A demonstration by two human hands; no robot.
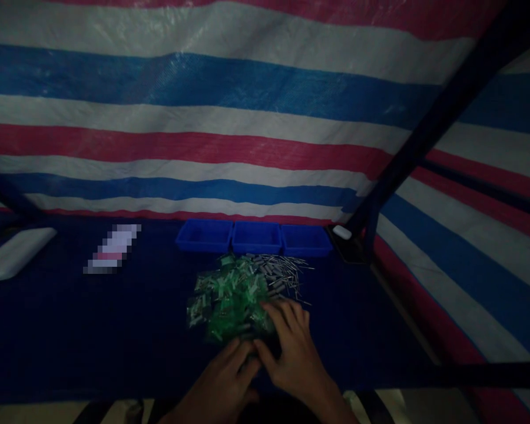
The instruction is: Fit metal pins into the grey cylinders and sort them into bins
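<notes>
A heap of small green and clear plastic packets (234, 288) lies on the dark blue table, with small pale parts visible in some of them. Against its right side are loose grey cylinders with thin metal leads (277, 272). My right hand (295, 347) reaches over the near right edge of the heap, thumb spread from the fingers, fingertips at the packets. Beside it my left hand (223, 377) is at the heap's near edge, fingers bent in and thumb drawn towards them. Dim light and blur hide what, if anything, lies between its fingertips.
Three blue trays (256, 237) stand in a row behind the heap. A white rounded object (342, 232) sits on a dark pad at the back right. At left are a white slab (17, 253) and a pixelated flat item (115, 247). Striped sheeting (203, 112) hangs behind.
</notes>
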